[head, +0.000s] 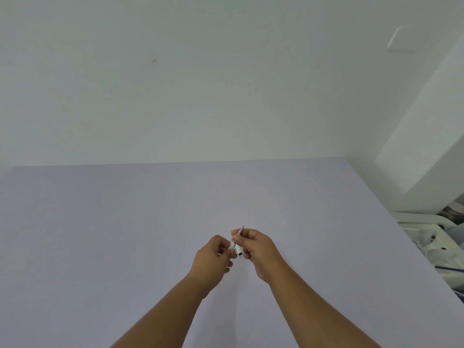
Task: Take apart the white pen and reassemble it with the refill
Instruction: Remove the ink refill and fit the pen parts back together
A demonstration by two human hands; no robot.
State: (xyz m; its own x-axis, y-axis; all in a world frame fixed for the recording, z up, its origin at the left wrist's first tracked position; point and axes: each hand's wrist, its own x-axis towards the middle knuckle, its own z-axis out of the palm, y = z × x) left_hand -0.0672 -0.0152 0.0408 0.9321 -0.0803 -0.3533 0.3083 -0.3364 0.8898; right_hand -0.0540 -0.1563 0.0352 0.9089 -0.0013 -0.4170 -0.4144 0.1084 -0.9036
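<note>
Both my hands meet above the middle of the pale lilac table [125,234]. My left hand [213,259] pinches a short white pen piece [232,245] between thumb and fingers. My right hand [258,249] grips another white pen part; its open dark end [239,252] points toward me and a thin grey tip [241,229] sticks up past the fingers. The two white pieces touch or nearly touch between the hands. Fingers hide most of the pen, so I cannot tell whether the parts are joined or where the refill is.
A white wall [200,84] rises behind the table's far edge. Past the table's right edge lies a pile of white plastic clutter and cables [431,237]. A white block or cabinet [426,146] stands at the right.
</note>
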